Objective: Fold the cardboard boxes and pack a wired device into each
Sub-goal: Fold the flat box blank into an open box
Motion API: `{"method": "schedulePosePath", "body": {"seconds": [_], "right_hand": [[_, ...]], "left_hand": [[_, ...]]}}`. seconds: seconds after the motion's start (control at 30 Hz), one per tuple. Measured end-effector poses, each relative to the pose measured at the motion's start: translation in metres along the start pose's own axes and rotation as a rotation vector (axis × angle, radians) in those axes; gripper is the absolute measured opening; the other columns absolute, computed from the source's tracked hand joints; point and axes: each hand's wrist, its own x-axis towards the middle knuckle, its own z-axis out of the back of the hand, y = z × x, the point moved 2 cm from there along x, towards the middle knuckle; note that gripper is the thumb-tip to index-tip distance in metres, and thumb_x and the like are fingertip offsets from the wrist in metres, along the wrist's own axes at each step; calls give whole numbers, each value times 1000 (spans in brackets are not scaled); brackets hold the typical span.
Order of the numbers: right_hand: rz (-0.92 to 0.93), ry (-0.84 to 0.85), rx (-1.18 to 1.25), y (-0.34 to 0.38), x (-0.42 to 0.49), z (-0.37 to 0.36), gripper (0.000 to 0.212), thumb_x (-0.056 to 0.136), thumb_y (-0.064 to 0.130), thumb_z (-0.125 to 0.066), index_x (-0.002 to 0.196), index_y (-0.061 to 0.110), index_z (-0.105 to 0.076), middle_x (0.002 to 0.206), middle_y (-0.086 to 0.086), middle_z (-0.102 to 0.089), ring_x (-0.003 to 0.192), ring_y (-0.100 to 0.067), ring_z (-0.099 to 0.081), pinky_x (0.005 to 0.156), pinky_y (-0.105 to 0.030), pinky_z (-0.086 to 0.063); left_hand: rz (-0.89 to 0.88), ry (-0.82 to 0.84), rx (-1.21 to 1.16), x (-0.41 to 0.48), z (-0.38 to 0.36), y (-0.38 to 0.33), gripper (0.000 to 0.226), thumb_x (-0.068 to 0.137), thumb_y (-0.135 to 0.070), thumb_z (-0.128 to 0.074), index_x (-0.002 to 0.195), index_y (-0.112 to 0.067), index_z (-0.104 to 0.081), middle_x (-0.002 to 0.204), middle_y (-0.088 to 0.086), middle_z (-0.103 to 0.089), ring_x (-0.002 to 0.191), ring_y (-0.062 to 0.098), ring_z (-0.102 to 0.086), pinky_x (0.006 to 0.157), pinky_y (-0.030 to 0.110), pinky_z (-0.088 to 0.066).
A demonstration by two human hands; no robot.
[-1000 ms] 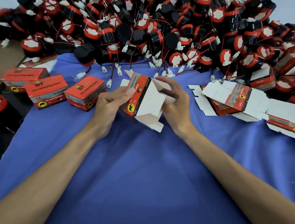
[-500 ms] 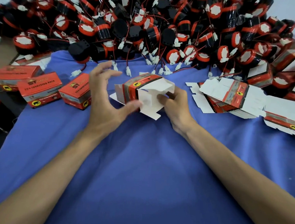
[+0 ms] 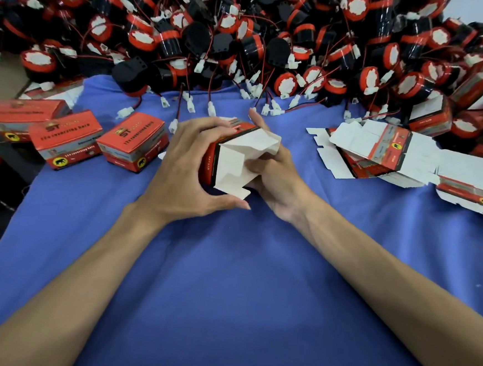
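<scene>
Cardboard box [image 3: 236, 159], half-formed, sits clasped between both hands just above the blue cloth [image 3: 226, 282]. The left hand [image 3: 189, 173] wraps its fingers over the red top, thumb under a white flap, while the right hand [image 3: 278, 177] curls into the open end behind the flaps. Light, thin and easily creased, the carton is likely best held by its folded edges, not its panels. Wired devices [image 3: 246, 38] lie heaped beyond the fingertips.

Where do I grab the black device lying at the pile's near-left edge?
Grip the black device across its round body, coming from above on the near side: that side faces bare cloth, while the pile crowds it behind.
</scene>
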Motion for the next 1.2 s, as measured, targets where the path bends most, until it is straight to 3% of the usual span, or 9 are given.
{"method": "schedulePosePath", "body": {"seconds": [0.13, 0.23, 0.33, 0.43, 0.6, 0.9, 1.0, 1.13, 1.2], "right_hand": [[13, 47, 8, 2, 0, -3, 89, 78, -25, -20, 140, 36, -40, 111, 3, -62, 93, -14, -62, 62, -29, -56], [69, 77, -29, 3, -2, -4, 89, 76, -26, -23, 130, 41, -46, 126, 10, -54, 120, -13, -54, 72, -32, -56], [104, 145, -64, 4, -4, -5, 81, 74, -22, -31, 119, 39, -56, 125, 11, -56, 111, -8, -58, 82, -36, -56], [111, 158, -110, 5, -6, -7, 75, 73, -24, -31, 114, 32, -60, 135, -2, -52, 116, -19, -55, 89, -44, -54], [141, 129, -144, 4, -8, -7, 67, 77, -24, -35, 109, 27, -63, 145, 6, -42, 128, -15, -48, 88, -45, -55], [165, 256, -75, 3, -6, -5, 41, 84, 18, -59, 121, 33, -59, 136, 0, -51, 112, -15, -57, 91, -42, -52], [239, 254, -192, 3, -7, -5, 43, 85, 32, -58, 126, 43, -55, 132, 11, -53, 121, -16, -50, 99, -47, -45], [292, 267, -305, 4, -11, -5, 47, 86, 43, -52, 132, 45, -46, 142, 19, -43, 136, -16, -36, 101, -40, -40], [329, 223, -383, 5, -13, -7, 42, 88, 45, -50, 130, 45, -45, 139, 21, -44, 134, -9, -35, 102, -35, -39]], "left_hand": [[99, -128, -73, -1, 1, 4, 72, 72, -53, -72, 115, 3, -56, 119, 10, -52, 112, 23, -50, 101, 33, -38], [155, -159, -75, -1, 0, 4, 57, 79, -42, -64, 111, 5, -55, 113, 14, -52, 106, 28, -52, 96, 28, -39], [175, -206, -103, -1, 2, 5, 50, 83, -37, -59, 112, 4, -54, 113, 13, -51, 105, 24, -51, 95, 22, -36], [41, -227, -93, -1, 4, 7, 40, 87, -32, -59, 115, -4, -51, 116, 11, -48, 108, 30, -51, 98, 35, -40], [-24, -184, -70, -4, -2, 9, 27, 90, -29, -57, 109, -12, -47, 118, 7, -46, 110, 34, -52, 90, 58, -40], [169, -294, -238, -3, 1, 13, 30, 94, -20, -44, 113, 3, -50, 110, 19, -52, 106, 8, -50, 95, 22, -37], [185, -358, -294, -4, 4, 12, 28, 95, -20, -41, 112, 0, -51, 108, 17, -54, 103, 15, -53, 93, 29, -41], [251, -410, -454, -9, 5, 9, 17, 95, -14, -40, 108, -17, -51, 109, -2, -57, 106, 26, -56, 93, 59, -43], [257, -397, -488, -8, 5, 9, 17, 95, -21, -40, 107, -22, -53, 108, -11, -59, 106, 19, -56, 92, 58, -45]]}}
